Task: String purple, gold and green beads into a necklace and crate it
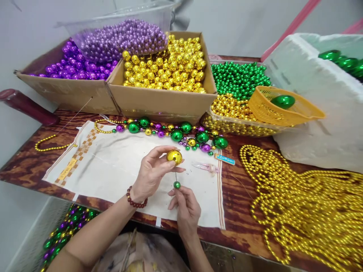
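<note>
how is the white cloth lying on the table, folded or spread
Spread: the white cloth lies open across the table, with striped borders showing near both its left and right ends.

On the counter (pixel 235 241) before you lies a cloth (pixel 113 170); two boxes (pixel 161 102) stand behind it, beads (pixel 166 73) in both, and bead strings (pixel 309 204) lie to its right.

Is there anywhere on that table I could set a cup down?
Probably the cloth left of the left hand, between its checkered stripe and that hand. A smaller bare patch lies between the right hand and the cloth's right edge. It's crowded at the back, with cardboard boxes, and far right, under gold bead strands.
</note>
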Motion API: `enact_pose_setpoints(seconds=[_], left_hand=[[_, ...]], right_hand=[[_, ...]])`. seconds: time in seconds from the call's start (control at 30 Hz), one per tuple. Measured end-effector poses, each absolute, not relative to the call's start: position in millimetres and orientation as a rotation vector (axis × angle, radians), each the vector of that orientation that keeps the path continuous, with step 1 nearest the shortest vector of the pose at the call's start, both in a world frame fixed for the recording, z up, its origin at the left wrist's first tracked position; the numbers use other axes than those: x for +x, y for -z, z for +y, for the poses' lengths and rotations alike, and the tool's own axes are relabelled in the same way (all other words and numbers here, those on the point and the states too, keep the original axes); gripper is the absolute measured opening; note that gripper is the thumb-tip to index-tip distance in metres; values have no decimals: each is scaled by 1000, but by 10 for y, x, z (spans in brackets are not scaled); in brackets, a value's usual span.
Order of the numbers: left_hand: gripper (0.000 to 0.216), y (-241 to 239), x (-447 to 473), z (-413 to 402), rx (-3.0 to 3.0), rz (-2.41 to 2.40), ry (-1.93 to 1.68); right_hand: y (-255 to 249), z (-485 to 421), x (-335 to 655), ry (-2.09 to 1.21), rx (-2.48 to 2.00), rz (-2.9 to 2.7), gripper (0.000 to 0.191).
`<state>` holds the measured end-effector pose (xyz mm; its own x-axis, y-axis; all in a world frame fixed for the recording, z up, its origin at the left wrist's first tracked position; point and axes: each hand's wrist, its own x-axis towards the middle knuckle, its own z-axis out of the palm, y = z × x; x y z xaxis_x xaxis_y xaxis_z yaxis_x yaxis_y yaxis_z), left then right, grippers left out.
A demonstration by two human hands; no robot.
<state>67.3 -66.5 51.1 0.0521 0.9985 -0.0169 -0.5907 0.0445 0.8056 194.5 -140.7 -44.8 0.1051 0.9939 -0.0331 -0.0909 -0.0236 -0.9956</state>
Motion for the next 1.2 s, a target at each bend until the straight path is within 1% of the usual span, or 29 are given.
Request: enact_pose_setpoints(seconds=[0.2,0.4,0.67,0.77,0.87,0.97,1.07,1.2], left_hand=[[29,-543,617,-657,716,731,-1353],[27,-582,564,-637,669,727,-1403],[28,-656,581,-743,883,758,-1485],[30,-612,621,-796,952,784,-1455],[29,-510,645,-811,896,834,-1388],[30,-399,634,-779,834,883,-1400],[33,-327,615,-726,770,881,-1371],[34,-271,656,-715,716,883,-1298]], right_hand=[[411,-1420,1929,-1145,-1213,-1047,20],[336,-1414,1894,-1133,-1207,-1053,20],[243,-1352,1835,-1205,-1195,-1036,21],[247,-1313,1803,-1174,-1144,-1021,20],[224,-1272,1795,-1161,-1145,-1022,19],[173,-1248,1824,-1214,-1149,-1050,19],[136,-1248,1881,-1294,-1162,-1090,23],[158,-1240,1948,-1363,-1270,-981,24]])
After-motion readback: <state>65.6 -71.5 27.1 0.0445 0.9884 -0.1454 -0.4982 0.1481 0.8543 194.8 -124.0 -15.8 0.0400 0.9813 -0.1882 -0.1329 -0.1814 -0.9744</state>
